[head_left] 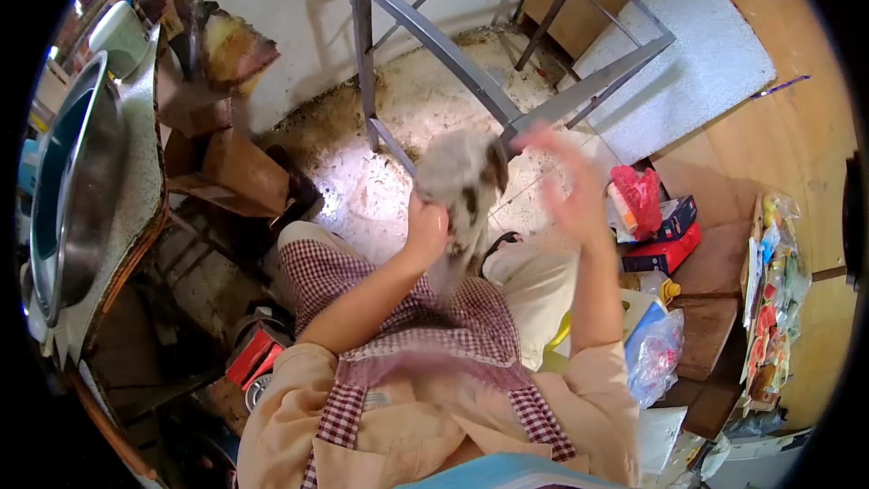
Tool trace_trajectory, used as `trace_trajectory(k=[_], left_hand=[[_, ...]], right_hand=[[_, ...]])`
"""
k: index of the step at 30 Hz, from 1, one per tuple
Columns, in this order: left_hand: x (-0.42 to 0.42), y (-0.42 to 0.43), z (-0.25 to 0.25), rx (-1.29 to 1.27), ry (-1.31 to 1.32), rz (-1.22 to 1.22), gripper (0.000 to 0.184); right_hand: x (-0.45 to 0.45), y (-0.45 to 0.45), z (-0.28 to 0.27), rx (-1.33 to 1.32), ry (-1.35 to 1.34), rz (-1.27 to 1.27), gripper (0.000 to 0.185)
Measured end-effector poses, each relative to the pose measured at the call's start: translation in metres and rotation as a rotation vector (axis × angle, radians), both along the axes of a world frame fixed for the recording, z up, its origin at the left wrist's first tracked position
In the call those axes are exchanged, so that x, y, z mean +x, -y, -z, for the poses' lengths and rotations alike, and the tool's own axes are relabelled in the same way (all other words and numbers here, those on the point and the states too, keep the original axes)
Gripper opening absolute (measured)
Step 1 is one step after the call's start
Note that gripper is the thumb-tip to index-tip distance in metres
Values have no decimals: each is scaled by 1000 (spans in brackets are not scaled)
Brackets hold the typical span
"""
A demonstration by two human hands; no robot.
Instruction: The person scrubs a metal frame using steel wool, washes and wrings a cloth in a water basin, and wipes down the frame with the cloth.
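A dirty greyish cloth (463, 181) with dark stains hangs in front of my body, blurred by motion. My left hand (427, 228) is closed round its left edge. To the right of the cloth my right hand (563, 183) is raised near the front corner of a grey metal frame (444, 54). Motion smears its fingers, so their position and any contact with the frame cannot be made out. The metal frame stands on the floor just ahead, its lower bar passing behind the cloth.
At the left, a large metal basin (86, 208) stands on a counter (136, 163), with a cardboard box (240, 172) beside it. A white board (679, 59) leans at the right. Red and dark boxes (665, 249) and a plastic bag (656, 358) lie right of my legs.
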State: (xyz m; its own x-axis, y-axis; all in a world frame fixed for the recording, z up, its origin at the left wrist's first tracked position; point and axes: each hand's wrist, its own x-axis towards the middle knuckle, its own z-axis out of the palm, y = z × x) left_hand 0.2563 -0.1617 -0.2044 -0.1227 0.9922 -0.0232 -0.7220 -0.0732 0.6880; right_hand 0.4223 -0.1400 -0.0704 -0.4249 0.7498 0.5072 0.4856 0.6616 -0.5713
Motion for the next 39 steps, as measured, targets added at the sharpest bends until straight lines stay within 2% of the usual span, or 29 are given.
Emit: trace_trajectory(k=[1, 2, 4, 7, 8, 9, 11, 14, 15, 18, 20, 22, 25, 28, 35, 37, 39], left_hand=[[-1, -4, 1, 123, -350, -49, 31], [-3, -9, 2, 230, -686, -153, 29], [17, -25, -32, 217, -471, -119, 28], [30, -54, -52, 703, -974, -608, 24], [34, -62, -21, 561, -736, -277, 23], [42, -72, 33, 409, -485, 33, 22], [31, -63, 47, 591, -448, 237, 21], [26, -53, 79, 217, -509, 371, 24], [24, -45, 87, 230, -707, 276, 27], [14, -38, 67, 119, -918, 3, 28], [-14, -48, 50, -85, -453, 52, 20], [-31, -57, 22, -56, 7, 133, 32], [-39, -36, -26, 281, -492, 2, 30], [-24, -18, -40, 181, -125, 60, 32], [6, -59, 12, 647, -397, 422, 30], [23, -69, 30, 734, -462, 402, 30], [39, -74, 58, 768, -560, 275, 31]], right_hand=[[10, -20, -6, 46, -13, 84, 37], [11, -39, -13, 211, 6, 220, 34], [13, -80, -4, 164, -1, 303, 28], [24, -112, 22, 190, 143, 304, 24], [26, -116, 29, 211, 214, 282, 24], [21, -117, 30, 244, 151, 295, 28], [20, -116, 29, 217, 161, 293, 31], [19, -116, 31, 244, 137, 281, 29], [19, -116, 31, 261, 129, 267, 28], [22, -119, 34, 232, 154, 269, 29], [23, -117, 35, 220, 154, 262, 29], [24, -120, 36, 230, 127, 246, 29], [23, -118, 35, 240, 141, 254, 29], [23, -118, 34, 227, 136, 256, 29], [22, -119, 36, 233, 157, 266, 30], [20, -119, 38, 194, 117, 277, 32], [18, -117, 37, 160, 130, 301, 35]])
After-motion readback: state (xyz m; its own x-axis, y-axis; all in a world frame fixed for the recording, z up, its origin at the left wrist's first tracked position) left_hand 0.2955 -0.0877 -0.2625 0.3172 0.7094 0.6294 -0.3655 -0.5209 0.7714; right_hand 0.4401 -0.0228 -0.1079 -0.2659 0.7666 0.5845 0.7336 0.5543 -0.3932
